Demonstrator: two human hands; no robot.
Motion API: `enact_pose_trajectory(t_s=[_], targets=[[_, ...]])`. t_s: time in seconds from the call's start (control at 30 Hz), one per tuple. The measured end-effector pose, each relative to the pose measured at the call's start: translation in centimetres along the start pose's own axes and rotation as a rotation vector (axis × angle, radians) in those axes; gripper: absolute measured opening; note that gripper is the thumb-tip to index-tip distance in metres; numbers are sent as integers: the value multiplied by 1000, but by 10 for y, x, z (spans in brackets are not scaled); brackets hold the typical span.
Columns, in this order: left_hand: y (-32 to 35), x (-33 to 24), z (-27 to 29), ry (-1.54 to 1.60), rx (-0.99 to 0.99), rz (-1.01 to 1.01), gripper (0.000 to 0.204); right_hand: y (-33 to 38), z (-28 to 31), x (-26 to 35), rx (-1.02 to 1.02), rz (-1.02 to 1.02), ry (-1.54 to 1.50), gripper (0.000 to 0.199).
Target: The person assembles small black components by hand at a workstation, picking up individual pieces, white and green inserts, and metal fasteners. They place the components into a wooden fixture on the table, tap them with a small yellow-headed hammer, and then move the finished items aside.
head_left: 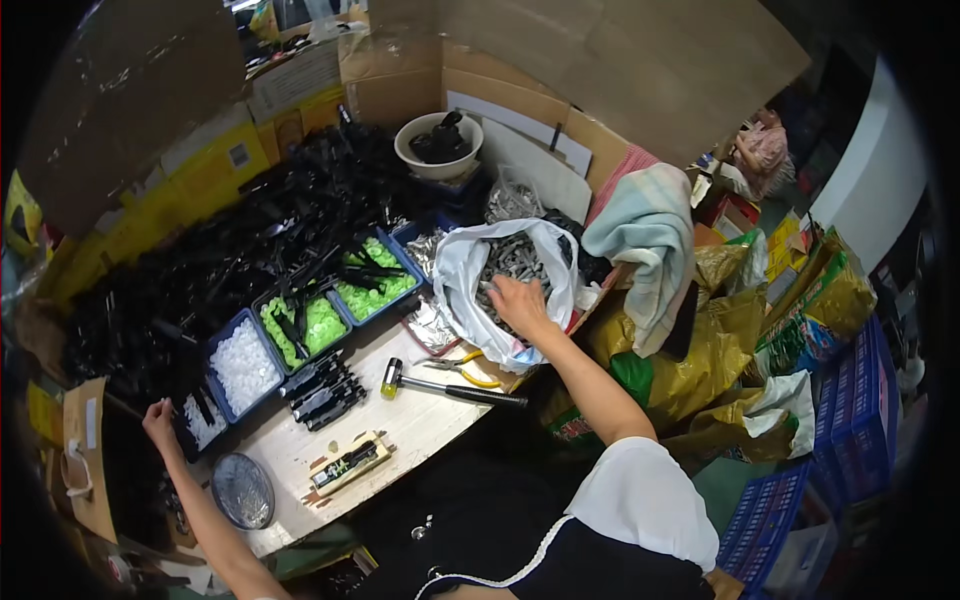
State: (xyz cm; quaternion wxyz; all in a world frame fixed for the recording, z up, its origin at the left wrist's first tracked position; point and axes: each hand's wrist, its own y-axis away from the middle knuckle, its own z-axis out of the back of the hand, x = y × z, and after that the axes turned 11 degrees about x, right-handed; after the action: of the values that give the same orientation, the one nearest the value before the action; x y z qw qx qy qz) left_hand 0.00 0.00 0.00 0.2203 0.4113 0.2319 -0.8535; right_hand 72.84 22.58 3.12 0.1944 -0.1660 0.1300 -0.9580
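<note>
My right hand [518,305] reaches into a white plastic bag [455,255] filled with small grey parts [512,258]. Its fingers look apart and touch the parts, with the tips partly hidden. At the far left, my left hand [158,422] is closed beside the heap of black plastic parts [230,235]; what it pinches, if anything, is too dark to make out. On the pale worktop [425,425] in front of me, a small wooden fixture [350,468] carries a black part with a shiny strip. Several black assemblies [323,390] lie side by side behind it.
A mallet [450,388] and yellow-handled pliers [462,369] lie near the bag. Blue bins hold white pieces [243,365] and green pieces [315,325]. A round clear dish [242,490] sits at the front left, a white bowl [438,145] at the back. Blue crates [855,420] stand right.
</note>
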Motion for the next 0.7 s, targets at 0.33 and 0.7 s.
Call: enact_pose_trajectory(t_s=[0.33,0.7], targets=[[122,-195,-53,454,-99,-28,14,10,-7,-6,-148,5,150,13],[223,-205,-110,547,81,-189,8,17,-3,-6,-147,45,10,10]])
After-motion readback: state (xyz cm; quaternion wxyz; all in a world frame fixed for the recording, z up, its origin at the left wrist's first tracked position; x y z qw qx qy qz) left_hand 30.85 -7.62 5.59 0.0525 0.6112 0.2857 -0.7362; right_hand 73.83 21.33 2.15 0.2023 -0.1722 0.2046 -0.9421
